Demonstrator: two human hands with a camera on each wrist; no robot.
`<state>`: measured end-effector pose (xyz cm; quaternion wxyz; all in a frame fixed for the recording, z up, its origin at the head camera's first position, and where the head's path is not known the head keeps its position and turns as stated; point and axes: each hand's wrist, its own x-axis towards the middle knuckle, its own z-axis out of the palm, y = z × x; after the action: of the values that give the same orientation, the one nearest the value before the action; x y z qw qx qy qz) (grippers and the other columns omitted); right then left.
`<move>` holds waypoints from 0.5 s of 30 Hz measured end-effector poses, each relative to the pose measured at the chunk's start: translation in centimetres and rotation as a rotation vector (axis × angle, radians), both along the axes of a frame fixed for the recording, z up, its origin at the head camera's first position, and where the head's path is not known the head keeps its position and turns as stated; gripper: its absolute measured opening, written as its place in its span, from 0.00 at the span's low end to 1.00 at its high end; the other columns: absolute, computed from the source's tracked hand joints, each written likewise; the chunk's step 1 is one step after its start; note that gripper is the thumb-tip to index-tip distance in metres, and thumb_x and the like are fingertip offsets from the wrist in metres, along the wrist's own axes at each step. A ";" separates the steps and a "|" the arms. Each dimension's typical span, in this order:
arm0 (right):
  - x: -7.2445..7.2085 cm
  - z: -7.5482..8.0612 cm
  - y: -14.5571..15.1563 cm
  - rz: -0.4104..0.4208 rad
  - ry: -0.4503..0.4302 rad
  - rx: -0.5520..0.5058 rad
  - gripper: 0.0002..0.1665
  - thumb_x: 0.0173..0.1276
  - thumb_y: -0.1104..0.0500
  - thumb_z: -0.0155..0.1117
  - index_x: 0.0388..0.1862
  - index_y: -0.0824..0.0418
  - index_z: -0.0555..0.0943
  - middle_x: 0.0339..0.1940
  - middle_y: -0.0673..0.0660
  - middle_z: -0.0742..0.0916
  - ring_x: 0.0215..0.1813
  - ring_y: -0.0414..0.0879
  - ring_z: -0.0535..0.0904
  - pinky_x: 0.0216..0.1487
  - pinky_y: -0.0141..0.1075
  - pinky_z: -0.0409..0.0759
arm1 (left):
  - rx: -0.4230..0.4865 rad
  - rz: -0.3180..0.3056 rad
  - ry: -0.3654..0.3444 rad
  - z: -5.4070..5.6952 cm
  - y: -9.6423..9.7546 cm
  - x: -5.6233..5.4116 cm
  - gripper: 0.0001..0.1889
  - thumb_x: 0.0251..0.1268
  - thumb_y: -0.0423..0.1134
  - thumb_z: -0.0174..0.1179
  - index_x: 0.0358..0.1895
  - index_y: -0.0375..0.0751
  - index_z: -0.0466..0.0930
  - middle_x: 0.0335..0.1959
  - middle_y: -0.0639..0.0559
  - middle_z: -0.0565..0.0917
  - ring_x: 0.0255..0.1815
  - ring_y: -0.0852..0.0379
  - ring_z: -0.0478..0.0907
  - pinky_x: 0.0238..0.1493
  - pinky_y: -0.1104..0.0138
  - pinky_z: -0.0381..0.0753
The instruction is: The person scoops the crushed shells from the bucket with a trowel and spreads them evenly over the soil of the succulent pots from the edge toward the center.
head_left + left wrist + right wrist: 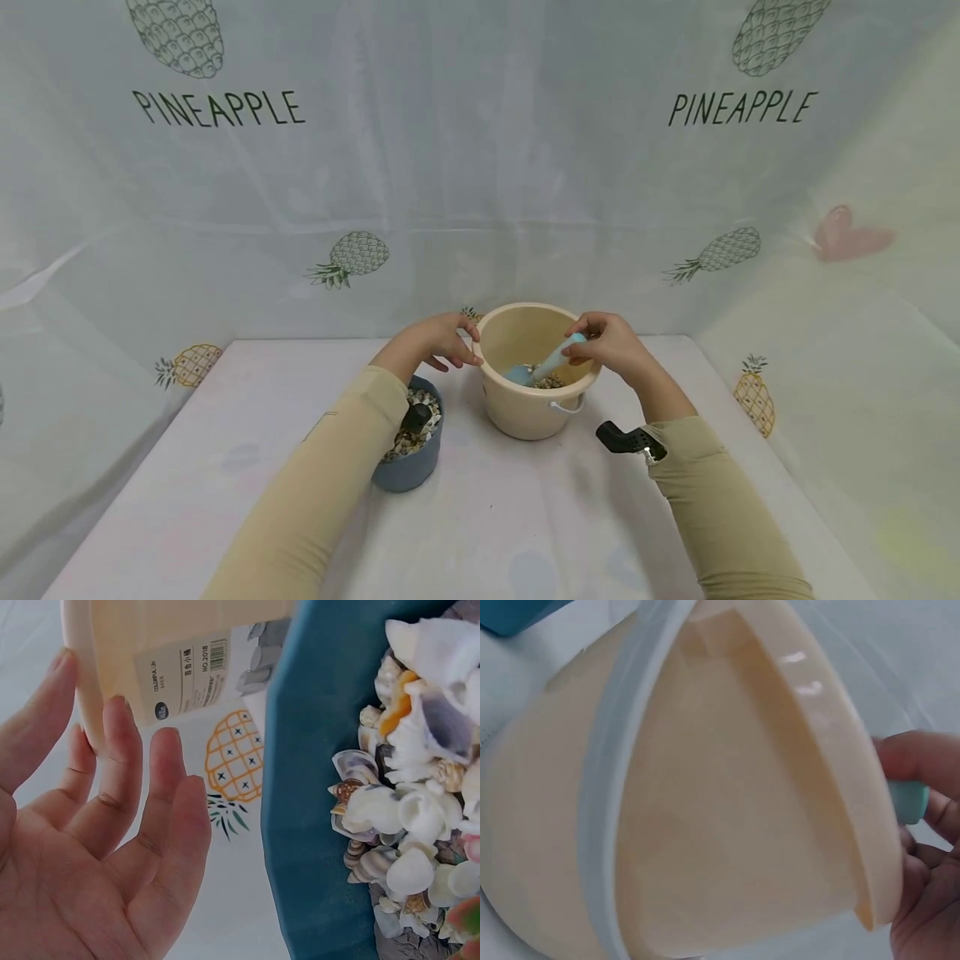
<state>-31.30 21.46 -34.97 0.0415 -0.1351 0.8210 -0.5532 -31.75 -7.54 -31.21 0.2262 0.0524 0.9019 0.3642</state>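
Note:
In the head view, a cream bucket [525,417] stands upright on the table. My left hand [447,340] is at its left rim, thumb and fingertips touching the edge, the other fingers loosely spread. My right hand [611,343] grips the handle of a light-blue shovel [553,362] over the right rim. The shovel's blade rests down inside, by small shells [550,382]. In the right wrist view, the handle end [909,802] shows between the fingers, behind the bucket rim [847,772]. The shovel's blade is hidden there.
A blue pot [408,477] filled with shells [409,874] stands left of the bucket, partly under my left forearm. The bucket's pale handle [567,407] hangs at its front. A pineapple-print curtain [480,167] closes off the back of the table [480,533].

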 end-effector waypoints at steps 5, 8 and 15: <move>0.3 -0.5 0.2 -0.044 0.042 -0.090 0.17 0.59 0.68 0.71 0.44 0.76 0.78 0.36 0.61 0.83 0.31 0.49 0.85 0.38 0.41 0.84 | -0.005 -0.007 0.005 0.0 0.1 0.0 0.21 0.60 0.39 0.70 0.55 0.46 0.74 0.43 0.45 0.79 0.41 0.52 0.79 0.43 0.58 0.81; 0.5 -0.5 0.4 -0.055 0.068 -0.119 0.15 0.58 0.69 0.72 0.43 0.73 0.79 0.35 0.59 0.83 0.30 0.48 0.85 0.37 0.39 0.84 | -0.005 -0.016 0.012 0.1 0.1 0.0 0.22 0.60 0.39 0.70 0.55 0.46 0.74 0.43 0.45 0.79 0.41 0.52 0.79 0.43 0.58 0.81; 0.8 -0.6 1.3 -0.060 0.067 -0.171 0.21 0.59 0.70 0.70 0.48 0.80 0.75 0.34 0.58 0.83 0.29 0.48 0.85 0.37 0.39 0.84 | -0.011 -0.024 0.012 0.2 0.2 0.1 0.21 0.60 0.38 0.70 0.55 0.44 0.74 0.36 0.46 0.79 0.36 0.52 0.78 0.42 0.58 0.81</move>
<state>-30.48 22.80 -35.56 -0.0142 -0.1319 0.7754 -0.6174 -31.63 -7.37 -30.98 0.2256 0.0642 0.9045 0.3561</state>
